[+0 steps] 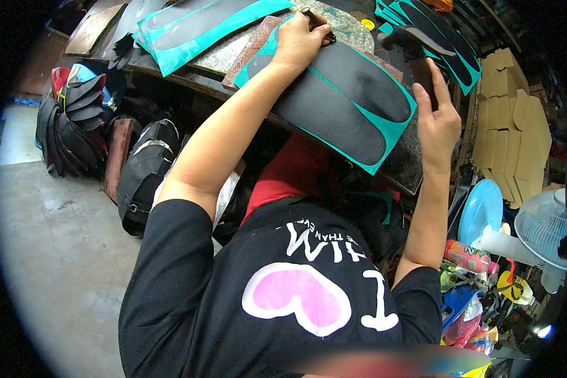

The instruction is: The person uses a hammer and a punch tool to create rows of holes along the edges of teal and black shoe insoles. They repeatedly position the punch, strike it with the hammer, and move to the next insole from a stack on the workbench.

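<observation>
- left hand grips a small dark piece at the upper edge of a teal sheet
- black sole shapes lie on the sheet, below that grip
- right hand, right of that grip, holds a dark tool

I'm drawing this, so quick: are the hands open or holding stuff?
Left hand: closed, holding a small dark thing, too unclear to name.
Right hand: holding a dark tool; its exact kind is unclear.
</observation>
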### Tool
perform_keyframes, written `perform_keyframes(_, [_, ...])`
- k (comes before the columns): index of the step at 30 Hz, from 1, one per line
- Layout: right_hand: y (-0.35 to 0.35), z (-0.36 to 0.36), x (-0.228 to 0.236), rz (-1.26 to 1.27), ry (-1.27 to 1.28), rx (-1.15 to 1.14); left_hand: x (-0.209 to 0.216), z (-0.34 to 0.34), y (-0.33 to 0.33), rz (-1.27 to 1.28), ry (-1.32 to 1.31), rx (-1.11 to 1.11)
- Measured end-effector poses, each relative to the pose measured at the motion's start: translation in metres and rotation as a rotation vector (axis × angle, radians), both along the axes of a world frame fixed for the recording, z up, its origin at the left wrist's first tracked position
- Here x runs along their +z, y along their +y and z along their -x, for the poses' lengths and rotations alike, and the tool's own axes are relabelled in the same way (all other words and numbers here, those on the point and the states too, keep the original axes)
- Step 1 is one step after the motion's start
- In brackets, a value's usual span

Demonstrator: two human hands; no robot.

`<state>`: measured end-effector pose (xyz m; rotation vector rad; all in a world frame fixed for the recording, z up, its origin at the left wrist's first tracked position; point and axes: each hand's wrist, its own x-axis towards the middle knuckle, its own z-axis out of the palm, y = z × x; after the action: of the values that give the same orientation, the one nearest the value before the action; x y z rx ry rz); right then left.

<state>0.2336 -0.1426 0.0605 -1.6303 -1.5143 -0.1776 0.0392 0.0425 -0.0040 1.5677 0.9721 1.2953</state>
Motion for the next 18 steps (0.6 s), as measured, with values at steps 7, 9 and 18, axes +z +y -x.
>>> perform_keyframes(7, [-0.016,0.015,0.039,-0.279,0.076,0.181,0.002,-0.002,-0.004,-0.462,0.326,0.037])
perform_keyframes(9, [-0.009,0.025,0.033,-0.328,0.053,0.231,0.006,-0.006,-0.012,-0.614,0.462,0.05])
perform_keyframes(18, [-0.012,-0.003,0.015,-0.021,0.019,0.029,-0.001,-0.005,-0.002,-0.027,0.059,-0.054])
